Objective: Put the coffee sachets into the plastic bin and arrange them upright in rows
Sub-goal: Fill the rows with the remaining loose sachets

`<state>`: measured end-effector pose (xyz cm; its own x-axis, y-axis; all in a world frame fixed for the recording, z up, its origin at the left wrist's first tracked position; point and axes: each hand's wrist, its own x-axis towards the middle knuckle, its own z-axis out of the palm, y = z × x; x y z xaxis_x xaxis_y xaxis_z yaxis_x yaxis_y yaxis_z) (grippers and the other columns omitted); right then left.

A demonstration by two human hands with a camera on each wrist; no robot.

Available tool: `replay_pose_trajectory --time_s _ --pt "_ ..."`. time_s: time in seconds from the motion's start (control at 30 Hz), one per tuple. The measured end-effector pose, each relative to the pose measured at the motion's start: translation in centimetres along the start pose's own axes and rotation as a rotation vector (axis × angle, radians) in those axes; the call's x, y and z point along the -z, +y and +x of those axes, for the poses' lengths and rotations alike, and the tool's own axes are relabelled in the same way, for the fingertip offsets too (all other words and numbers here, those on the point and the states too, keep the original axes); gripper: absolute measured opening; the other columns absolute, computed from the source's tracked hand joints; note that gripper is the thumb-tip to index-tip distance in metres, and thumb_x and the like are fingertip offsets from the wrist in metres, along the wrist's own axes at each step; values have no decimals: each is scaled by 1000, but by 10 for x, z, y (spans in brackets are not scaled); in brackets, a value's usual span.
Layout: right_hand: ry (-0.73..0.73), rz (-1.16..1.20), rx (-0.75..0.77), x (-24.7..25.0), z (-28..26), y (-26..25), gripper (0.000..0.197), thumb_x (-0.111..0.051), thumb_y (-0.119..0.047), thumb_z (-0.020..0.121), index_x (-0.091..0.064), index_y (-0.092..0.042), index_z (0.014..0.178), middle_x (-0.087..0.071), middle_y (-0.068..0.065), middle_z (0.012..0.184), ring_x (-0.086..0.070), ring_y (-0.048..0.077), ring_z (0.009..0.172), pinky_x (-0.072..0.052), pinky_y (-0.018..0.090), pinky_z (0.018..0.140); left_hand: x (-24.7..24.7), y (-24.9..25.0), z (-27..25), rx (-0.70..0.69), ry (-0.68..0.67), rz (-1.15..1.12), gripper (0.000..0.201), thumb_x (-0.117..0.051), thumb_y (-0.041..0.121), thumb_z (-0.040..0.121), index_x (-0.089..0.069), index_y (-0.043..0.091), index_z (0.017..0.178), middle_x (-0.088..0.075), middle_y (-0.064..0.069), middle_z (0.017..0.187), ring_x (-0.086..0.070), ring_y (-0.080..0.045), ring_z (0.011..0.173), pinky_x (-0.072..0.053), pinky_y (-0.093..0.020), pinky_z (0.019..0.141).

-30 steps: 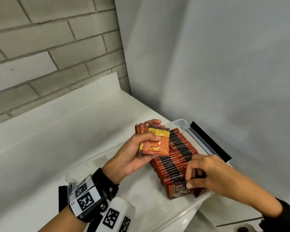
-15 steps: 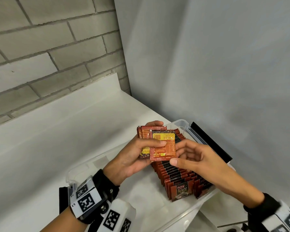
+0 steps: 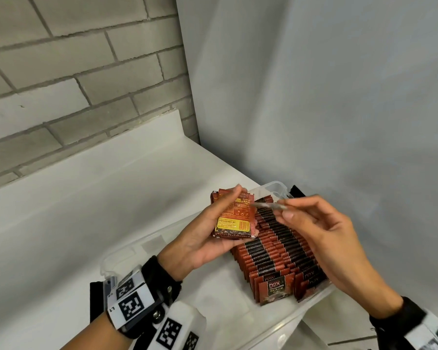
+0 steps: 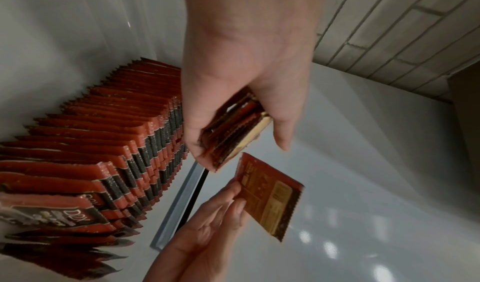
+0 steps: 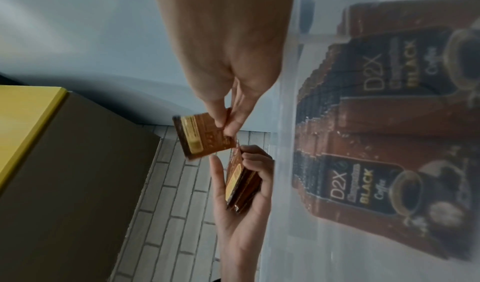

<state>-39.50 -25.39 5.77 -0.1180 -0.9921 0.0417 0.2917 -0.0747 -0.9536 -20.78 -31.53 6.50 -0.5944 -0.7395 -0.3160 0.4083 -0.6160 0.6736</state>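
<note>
Centre of the head view: the left hand (image 3: 202, 238) is cupped around a small stack of red-and-yellow foil coffee sachets (image 3: 234, 218), fingers (image 3: 234, 195) curled over the top edge and thumb along the side, the yellow label panel facing the camera. Just to the right, the right hand (image 3: 321, 231) pinches one single red coffee sachet (image 3: 268, 205) between thumb and fingertips; it appears edge-on and motion-blurred here, close to the stack's upper right corner but apart from it. The left wrist view shows that sachet (image 4: 270, 196) more clearly, held flat below the gripped stack (image 4: 233, 130), printed back with its gold panel showing, with the right hand's fingers (image 4: 228, 202) clamped on its left edge. In the right wrist view the pinch sits on the sachet's (image 5: 205, 134) upper right corner, the left hand's stack (image 5: 241, 183) directly beneath. Under both hands, in the lower centre of the head view, the clear plastic bin (image 3: 276, 188) sits on the white table (image 3: 86, 210), and along its right side stand two rows of upright red-and-black sachets (image 3: 276, 251), packed front to back, the nearest ones reading "D2X BLACK". The bin's left portion shows bare floor. Grey brick fills the upper left of the frame.
</note>
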Motion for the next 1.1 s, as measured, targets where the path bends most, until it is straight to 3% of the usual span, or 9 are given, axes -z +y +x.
replay_pose_trajectory --time_s 0.07,0.13,0.23,0.33,0.5,0.6,0.87,0.97,1.1 --pt "-5 -56 21 0 -2 1 15 -71 -13 71 -74 -17 85 -74 7 99 -71 20 93 -55 21 76 3 -1 2 23 -28 -24 37 -91 29 55 -76 16 85 -70 -14 104 -67 -28 92 -57 -39 76" --pt "-14 -104 28 0 -3 1 15 -68 -4 75 -73 -13 86 -74 2 100 -71 15 93 -55 18 73 2 -2 2 30 -53 -11 39 -91 16 55 -75 14 91 -69 -19 109 -69 -31 97 -58 -40 79" --pt "-62 -174 19 1 -3 2 20 -64 7 79 -72 -6 92 -73 -2 101 -70 12 95 -54 16 72 2 -2 2 -29 -60 8 30 -68 -4 69 -72 16 92 -70 -18 105 -70 -31 93 -58 -39 78" --pt "-89 -204 -7 2 -3 3 17 -64 -5 80 -73 -9 93 -73 0 104 -69 15 97 -54 17 74 3 -3 2 -71 -53 5 41 -59 -12 70 -66 17 98 -71 -17 100 -71 -30 88 -59 -36 67" --pt "-71 -217 -65 -1 -2 -1 16 -67 -25 78 -72 -17 91 -73 5 94 -71 19 84 -55 22 73 3 -2 1 -94 -77 56 44 -57 -10 68 -63 18 100 -71 -13 98 -71 -28 87 -58 -34 67" --pt "-84 -177 -99 2 2 1 36 -78 -36 72 -68 -17 101 -72 11 85 -67 23 71 -55 24 71 4 -3 1 -92 -93 78 45 -56 -10 67 -63 21 99 -70 -11 99 -69 -27 90 -57 -34 73" --pt "-190 -110 -214 10 5 1 48 -83 -40 59 -75 -13 97 -68 10 75 -60 13 63 -52 18 64 0 -2 1 -104 -79 59 38 -62 -5 70 -65 22 97 -69 -10 95 -68 -24 85 -55 -32 72" --pt "-202 -151 -242 13 4 -6 37 -84 -33 62 -75 -10 91 -67 10 72 -58 13 60 -51 17 59 0 -1 2 -113 -38 37 30 -69 -2 75 -66 21 93 -70 -7 89 -68 -21 78 -56 -28 64" --pt "-326 -352 -233 19 -1 -22 10 -74 -18 73 -74 -15 82 -67 5 69 -56 12 58 -47 17 53 -2 0 1 -121 -13 5 26 -59 0 76 -63 19 93 -71 -5 80 -69 -18 69 -56 -27 59"
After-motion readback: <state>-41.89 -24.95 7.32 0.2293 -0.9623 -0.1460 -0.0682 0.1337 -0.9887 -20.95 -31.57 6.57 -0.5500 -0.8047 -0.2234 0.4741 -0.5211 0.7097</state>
